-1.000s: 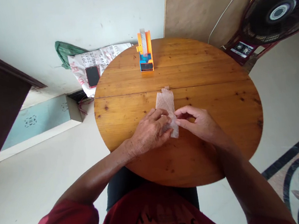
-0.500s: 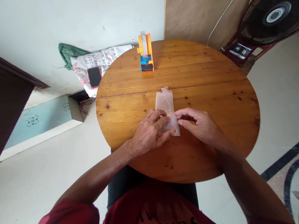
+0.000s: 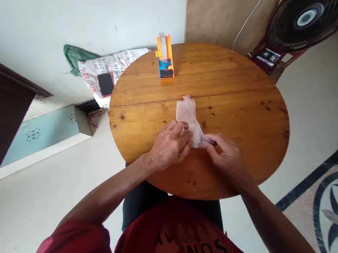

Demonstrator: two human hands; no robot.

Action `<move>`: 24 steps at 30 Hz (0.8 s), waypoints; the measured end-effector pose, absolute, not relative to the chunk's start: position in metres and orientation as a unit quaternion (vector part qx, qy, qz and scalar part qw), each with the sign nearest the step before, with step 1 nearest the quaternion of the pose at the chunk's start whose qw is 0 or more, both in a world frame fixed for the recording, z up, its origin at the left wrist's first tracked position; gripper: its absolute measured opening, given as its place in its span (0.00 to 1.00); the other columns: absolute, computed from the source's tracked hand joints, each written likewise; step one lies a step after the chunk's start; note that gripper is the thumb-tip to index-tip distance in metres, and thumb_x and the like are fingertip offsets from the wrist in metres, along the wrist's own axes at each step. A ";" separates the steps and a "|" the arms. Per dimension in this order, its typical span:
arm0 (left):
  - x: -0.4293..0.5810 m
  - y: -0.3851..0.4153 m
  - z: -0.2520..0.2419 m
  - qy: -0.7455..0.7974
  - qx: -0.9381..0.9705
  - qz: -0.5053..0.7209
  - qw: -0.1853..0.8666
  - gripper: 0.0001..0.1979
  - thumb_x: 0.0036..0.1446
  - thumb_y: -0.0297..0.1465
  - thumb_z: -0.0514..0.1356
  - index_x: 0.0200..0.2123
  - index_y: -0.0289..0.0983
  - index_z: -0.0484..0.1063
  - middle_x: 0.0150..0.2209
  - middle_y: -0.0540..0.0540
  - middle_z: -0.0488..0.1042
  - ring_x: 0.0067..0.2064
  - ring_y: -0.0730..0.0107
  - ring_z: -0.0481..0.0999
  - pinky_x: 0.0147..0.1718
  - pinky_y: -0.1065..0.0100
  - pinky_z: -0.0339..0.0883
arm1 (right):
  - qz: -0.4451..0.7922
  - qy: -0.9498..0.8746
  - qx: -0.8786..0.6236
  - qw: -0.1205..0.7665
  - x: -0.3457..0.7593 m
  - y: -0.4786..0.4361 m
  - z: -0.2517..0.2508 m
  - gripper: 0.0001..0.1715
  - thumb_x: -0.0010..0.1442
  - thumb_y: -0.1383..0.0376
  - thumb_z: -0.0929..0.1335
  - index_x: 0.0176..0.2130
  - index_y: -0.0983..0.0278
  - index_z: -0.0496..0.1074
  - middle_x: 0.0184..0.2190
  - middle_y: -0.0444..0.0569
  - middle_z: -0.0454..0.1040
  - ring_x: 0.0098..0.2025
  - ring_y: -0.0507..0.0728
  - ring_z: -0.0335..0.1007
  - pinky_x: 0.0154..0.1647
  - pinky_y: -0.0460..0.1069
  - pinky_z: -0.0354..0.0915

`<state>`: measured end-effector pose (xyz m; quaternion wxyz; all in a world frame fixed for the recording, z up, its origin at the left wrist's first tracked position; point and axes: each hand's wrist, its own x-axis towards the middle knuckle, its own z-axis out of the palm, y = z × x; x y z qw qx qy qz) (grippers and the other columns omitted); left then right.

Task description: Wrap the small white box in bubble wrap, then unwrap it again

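Note:
A piece of translucent bubble wrap [image 3: 186, 111] lies on the round wooden table in front of me, its far end ragged. My left hand [image 3: 173, 144] rests on its near left part with bent fingers, holding it down. Between the thumb and fingers of my right hand [image 3: 226, 152], the near right corner of the wrap is pinched, pulled out to the right and crumpled. A small dark patch shows at those fingertips; I cannot make out what it is.
An orange and blue tape dispenser [image 3: 165, 57] stands at the far side of the wooden table [image 3: 240, 105]. Beyond its left edge, a dark phone [image 3: 106, 84] lies on a printed white bag [image 3: 88, 72]. A large fan [image 3: 309, 17] is at the far right.
My right hand has moved slightly right and nearer to me, drawing the wrap's near right corner out into folds. The left hand has stayed almost in place on the wrap.

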<state>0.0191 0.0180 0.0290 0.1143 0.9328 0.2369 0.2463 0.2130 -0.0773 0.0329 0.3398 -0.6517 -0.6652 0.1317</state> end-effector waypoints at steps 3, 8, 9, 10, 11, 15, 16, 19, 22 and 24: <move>0.020 0.020 0.030 0.220 0.936 0.250 0.113 0.10 0.63 0.28 0.55 0.43 0.34 0.75 0.48 0.38 0.70 0.45 0.60 0.68 0.47 0.57 0.70 | 0.118 -0.644 -0.660 0.368 0.208 -0.076 0.034 0.10 0.68 0.62 0.64 0.40 0.58 0.76 0.35 0.48 0.80 0.37 0.58 0.76 0.40 0.53 0.69; 0.021 0.022 0.029 0.222 0.934 0.254 0.120 0.11 0.64 0.28 0.55 0.42 0.35 0.77 0.46 0.39 0.70 0.44 0.62 0.68 0.44 0.60 0.71 | 0.116 -0.650 -0.649 0.378 0.196 -0.071 0.038 0.11 0.68 0.64 0.64 0.37 0.58 0.75 0.33 0.48 0.79 0.36 0.57 0.75 0.40 0.52 0.68; 0.022 0.022 0.029 0.223 0.934 0.253 0.120 0.11 0.64 0.29 0.55 0.41 0.35 0.77 0.45 0.39 0.70 0.44 0.62 0.68 0.44 0.60 0.71 | 0.115 -0.653 -0.647 0.376 0.194 -0.069 0.039 0.11 0.68 0.64 0.64 0.37 0.58 0.75 0.33 0.48 0.78 0.36 0.57 0.75 0.40 0.52 0.68; 0.022 0.022 0.029 0.225 0.934 0.251 0.120 0.11 0.65 0.29 0.55 0.41 0.35 0.77 0.45 0.39 0.70 0.44 0.63 0.68 0.44 0.61 0.71 | 0.116 -0.655 -0.647 0.373 0.192 -0.068 0.040 0.11 0.68 0.65 0.63 0.37 0.59 0.75 0.33 0.48 0.78 0.36 0.57 0.74 0.40 0.52 0.68; 0.022 0.021 0.029 0.228 0.933 0.249 0.121 0.11 0.65 0.30 0.55 0.40 0.35 0.77 0.44 0.40 0.70 0.44 0.63 0.68 0.44 0.61 0.71 | 0.118 -0.657 -0.647 0.368 0.191 -0.067 0.041 0.12 0.68 0.65 0.63 0.37 0.59 0.75 0.33 0.48 0.78 0.36 0.57 0.74 0.40 0.52 0.67; 0.024 0.019 0.029 0.237 0.929 0.243 0.149 0.10 0.66 0.31 0.55 0.40 0.35 0.77 0.44 0.40 0.71 0.45 0.62 0.69 0.45 0.61 0.72 | 0.132 -0.667 -0.651 0.339 0.189 -0.065 0.046 0.13 0.69 0.64 0.63 0.37 0.60 0.76 0.33 0.49 0.77 0.36 0.58 0.74 0.40 0.53 0.67; 0.024 0.019 0.029 0.237 0.926 0.245 0.161 0.10 0.65 0.31 0.55 0.41 0.35 0.76 0.44 0.39 0.71 0.46 0.62 0.70 0.45 0.60 0.72 | 0.139 -0.670 -0.651 0.330 0.189 -0.065 0.048 0.13 0.69 0.65 0.62 0.38 0.60 0.76 0.34 0.50 0.78 0.36 0.58 0.74 0.40 0.53 0.67; 0.022 0.018 0.031 0.241 0.915 0.260 0.194 0.10 0.61 0.28 0.57 0.45 0.34 0.74 0.44 0.38 0.72 0.47 0.59 0.71 0.47 0.58 0.73 | 0.170 -0.685 -0.642 0.299 0.190 -0.067 0.054 0.15 0.67 0.68 0.61 0.44 0.62 0.76 0.40 0.53 0.79 0.42 0.60 0.76 0.45 0.55 0.69; 0.018 0.020 0.036 0.243 0.894 0.279 0.252 0.19 0.54 0.24 0.57 0.50 0.33 0.68 0.45 0.38 0.74 0.48 0.59 0.74 0.48 0.58 0.73 | 0.198 -0.709 -0.617 0.278 0.191 -0.067 0.058 0.20 0.63 0.72 0.60 0.49 0.63 0.76 0.43 0.55 0.78 0.44 0.61 0.75 0.47 0.55 0.70; 0.017 0.023 0.039 0.255 0.870 0.286 0.310 0.21 0.53 0.23 0.57 0.51 0.35 0.65 0.42 0.41 0.76 0.43 0.63 0.76 0.42 0.62 0.73 | 0.202 -0.722 -0.609 0.259 0.192 -0.067 0.060 0.22 0.62 0.74 0.60 0.49 0.63 0.76 0.42 0.54 0.77 0.44 0.61 0.75 0.46 0.55 0.70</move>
